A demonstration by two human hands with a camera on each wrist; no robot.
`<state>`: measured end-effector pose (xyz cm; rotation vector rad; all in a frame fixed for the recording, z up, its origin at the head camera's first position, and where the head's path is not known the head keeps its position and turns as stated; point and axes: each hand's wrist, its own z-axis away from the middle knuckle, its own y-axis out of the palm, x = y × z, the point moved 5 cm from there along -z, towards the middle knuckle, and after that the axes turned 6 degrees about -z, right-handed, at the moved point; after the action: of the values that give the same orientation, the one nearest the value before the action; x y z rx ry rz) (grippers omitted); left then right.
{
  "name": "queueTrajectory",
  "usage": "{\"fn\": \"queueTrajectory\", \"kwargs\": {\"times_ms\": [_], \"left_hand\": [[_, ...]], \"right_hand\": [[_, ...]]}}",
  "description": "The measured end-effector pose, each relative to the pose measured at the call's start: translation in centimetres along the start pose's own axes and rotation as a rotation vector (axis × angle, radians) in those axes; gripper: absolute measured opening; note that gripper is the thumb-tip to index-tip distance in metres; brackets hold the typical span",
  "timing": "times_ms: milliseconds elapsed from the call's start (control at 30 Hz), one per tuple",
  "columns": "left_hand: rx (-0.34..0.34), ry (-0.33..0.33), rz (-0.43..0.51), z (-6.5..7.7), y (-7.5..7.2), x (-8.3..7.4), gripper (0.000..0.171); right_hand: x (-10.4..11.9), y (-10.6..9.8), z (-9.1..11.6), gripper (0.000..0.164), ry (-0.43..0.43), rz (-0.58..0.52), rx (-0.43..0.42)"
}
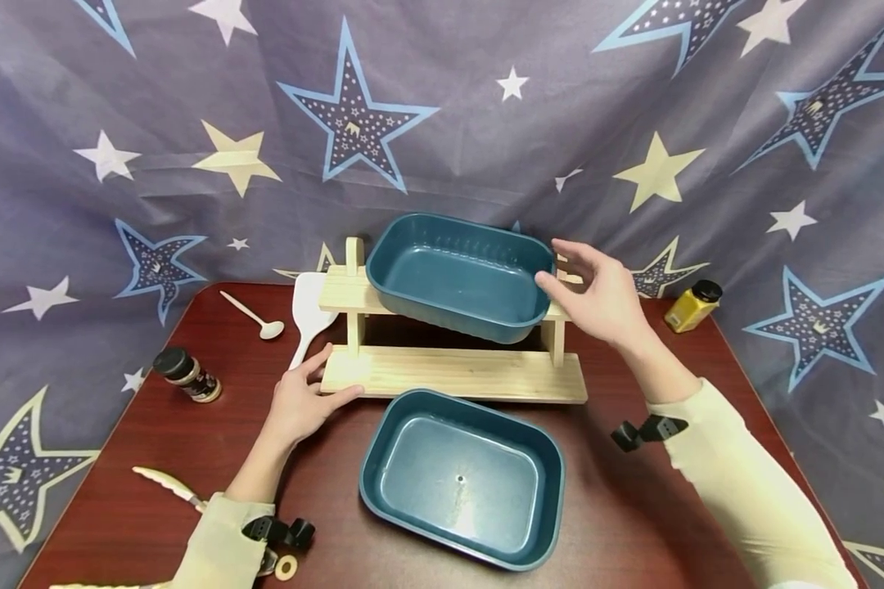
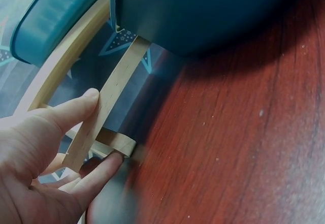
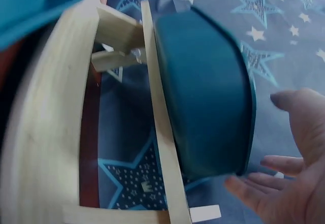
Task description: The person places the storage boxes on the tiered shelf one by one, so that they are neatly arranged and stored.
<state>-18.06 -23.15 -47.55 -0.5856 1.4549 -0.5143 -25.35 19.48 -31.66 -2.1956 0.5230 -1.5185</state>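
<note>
At the left of the head view, a light-coloured handle lies on the dark red table, partly hidden by the left sleeve. Above it, a black-lidded jar lies tilted or on its side; which cannot be told. Further up and right lies a small white ladle.

The left hand, left of centre, grips the left end of the lower board of a wooden rack, thumb on one face and fingers on the other. A white spatula lies just above this hand, beside the rack.

At centre, the upper blue bin rests on the rack's top level, set slightly askew. Below it, at lower centre, the lower blue bin stands on the table in front of the rack.

Right of centre, the right hand is at the upper bin's right end, fingers spread and thumb apart, gripping nothing. Contact with the rim cannot be confirmed. At far right, a yellow bottle with a black cap stands near the table's back edge.
</note>
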Motion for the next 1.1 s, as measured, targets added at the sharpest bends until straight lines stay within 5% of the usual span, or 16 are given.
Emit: {"fn": "queueTrajectory", "kwargs": {"times_ms": [367,800,1100], "left_hand": [[-0.003,-0.019,-0.017,0.1,0.0,0.2,0.1],[0.008,-0.027,0.011,0.2,0.0,0.1,0.1],[0.0,-0.019,0.007,0.1,0.1,0.2,0.099]], "right_hand": [[0.6,2.2,3.2,0.1,0.033,0.016,0.08],[-0.4,2.6,2.3,0.093,0.121,-0.192,0.148],[-0.4,2.3,1.8,0.088,0.13,-0.215,0.17]]}}
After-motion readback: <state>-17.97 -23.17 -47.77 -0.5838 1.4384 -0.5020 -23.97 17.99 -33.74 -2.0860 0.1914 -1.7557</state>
